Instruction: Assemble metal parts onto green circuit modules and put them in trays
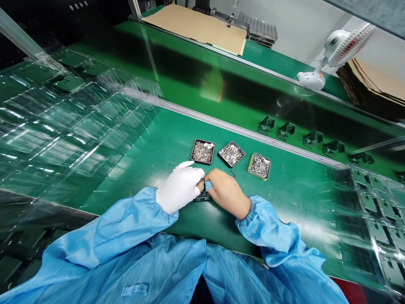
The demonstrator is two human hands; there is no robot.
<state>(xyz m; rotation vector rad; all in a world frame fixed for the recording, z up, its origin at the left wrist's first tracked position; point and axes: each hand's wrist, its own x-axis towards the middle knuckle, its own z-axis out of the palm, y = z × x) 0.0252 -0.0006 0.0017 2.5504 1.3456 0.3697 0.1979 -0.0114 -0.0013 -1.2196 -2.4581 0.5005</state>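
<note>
My left hand (182,188), in a white glove with bare fingertips, is closed around a small dark green-black part (202,196) on the bench. My right hand (228,192) is bare, with a blue wrap (209,185) on one finger. Its fingers are pinched together over the same part, touching my left fingertips. What the right fingers grip is hidden. Just beyond my hands are three small square trays of tiny metal pieces: a left tray (192,157), a middle tray (224,161) and a right tray (251,165). A small bent dark piece (233,173) lies near my right knuckles.
Clear plastic trays (72,114) are spread at the left, and more compartment trays (373,207) stand at the right. A metal rail (221,123) crosses the green bench (142,160). Several dark assemblies (286,131) line up beyond it. A white fan (311,80) stands on the shelf.
</note>
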